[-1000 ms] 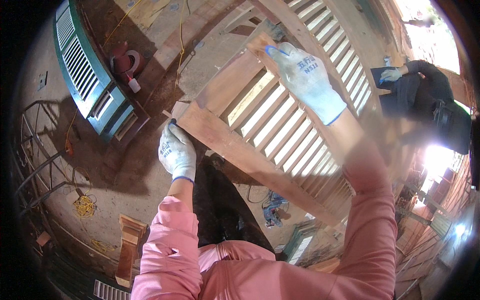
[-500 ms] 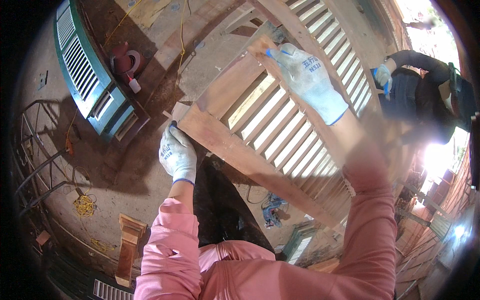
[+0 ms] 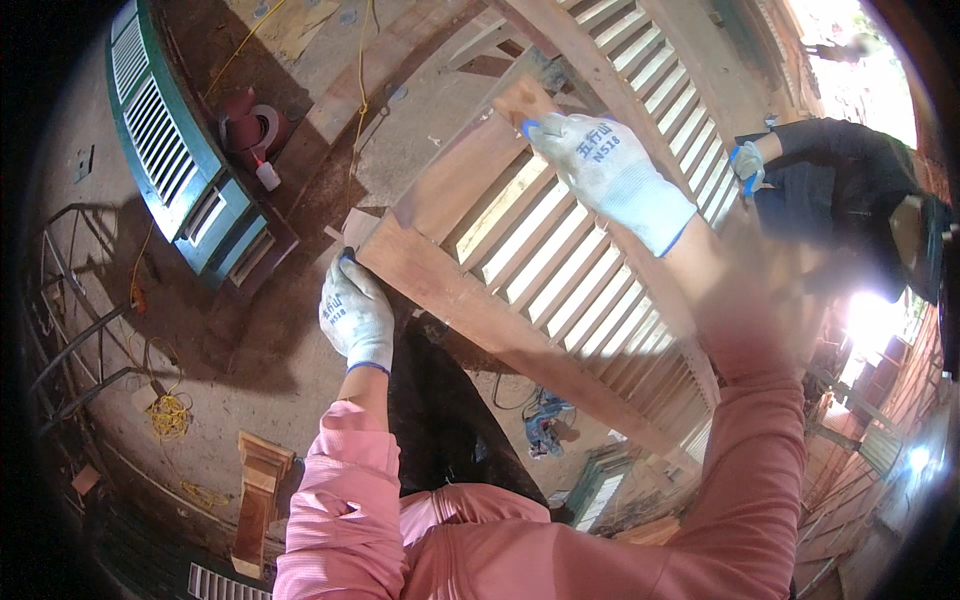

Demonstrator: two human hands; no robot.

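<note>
A bare wooden louvered shutter (image 3: 440, 270) lies slanted before me, pale light showing between its slats. My left hand (image 3: 355, 315), in a white glove with blue fingertips, grips the shutter's near left corner. A small pale flat piece (image 3: 357, 228) juts out beside those fingertips. On the shutter's far side rail rests my right hand (image 3: 600, 165), gloved the same way, back upward. Its fingers are bent and pressed down against the wood close to the far corner. Whatever may be under them is hidden by the glove.
Another louvered shutter (image 3: 670, 90) lies beyond mine. A co-worker (image 3: 840, 180) in dark clothes, also gloved, stands at the right. Green shutters (image 3: 160, 150) and reddish abrasive rolls (image 3: 255, 130) are at the left. A blue power tool (image 3: 545, 422) and yellow cord (image 3: 168, 412) lie on the floor.
My right hand has slid slightly left and nearer along the rail. The left hand holds its place at the corner. The co-worker's arm and body have shifted a little.
</note>
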